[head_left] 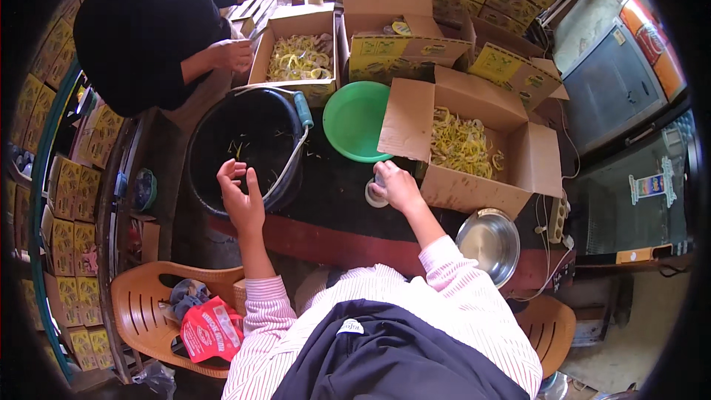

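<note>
Dark table (329, 192), cardboard box (466, 192) at right. My right hand (400, 188) grips small pale round container (377, 199) just below green basin (355, 122); left hand (244, 196) empty, fingers spread, near black bucket (229, 122). Best, I think: keep container level, steady it with left.

We recorded printed lettering on the red bag (211, 331), the red-orange panel (646, 33), the dark garment's (355, 359) white label (350, 326), and the stacked yellow cartons (67, 184).
</note>
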Demonstrator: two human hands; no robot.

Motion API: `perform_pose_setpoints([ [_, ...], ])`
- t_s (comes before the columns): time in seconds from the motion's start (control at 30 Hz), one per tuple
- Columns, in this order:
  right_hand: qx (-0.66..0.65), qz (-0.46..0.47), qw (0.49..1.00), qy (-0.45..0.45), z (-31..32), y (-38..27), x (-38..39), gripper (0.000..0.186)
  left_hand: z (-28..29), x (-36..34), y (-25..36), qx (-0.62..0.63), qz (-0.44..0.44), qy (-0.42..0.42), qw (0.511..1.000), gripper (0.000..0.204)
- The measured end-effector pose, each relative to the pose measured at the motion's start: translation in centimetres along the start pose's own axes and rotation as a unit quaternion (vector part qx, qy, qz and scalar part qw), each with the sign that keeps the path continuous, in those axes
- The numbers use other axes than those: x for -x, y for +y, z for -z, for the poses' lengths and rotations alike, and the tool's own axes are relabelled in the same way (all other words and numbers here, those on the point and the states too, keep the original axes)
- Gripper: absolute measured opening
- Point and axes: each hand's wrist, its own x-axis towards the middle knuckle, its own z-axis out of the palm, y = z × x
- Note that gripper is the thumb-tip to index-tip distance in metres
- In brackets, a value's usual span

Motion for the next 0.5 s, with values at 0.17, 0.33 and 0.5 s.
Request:
perform_pose_setpoints([
  [0.17, 0.065, -0.013, 0.996, -0.053, 2.0, -0.9, 0.0, 0.064, 0.0, 0.0, -0.1, -0.011, 0.002, 0.014, 1.000, 0.033],
  [0.33, 0.014, 0.002, 0.998, 0.054, 7.4, -0.2, -4.5, 0.075, -0.2, 0.2, 0.0, -0.011, -0.009, 0.030, 0.999, 0.034],
  [0.5, -0.321, 0.047, 0.923, 0.206, 13.8, 3.3, -14.8, 0.044, -0.6, 0.6, -0.6, 0.010, -0.011, 0.064, 0.998, 0.031],
])
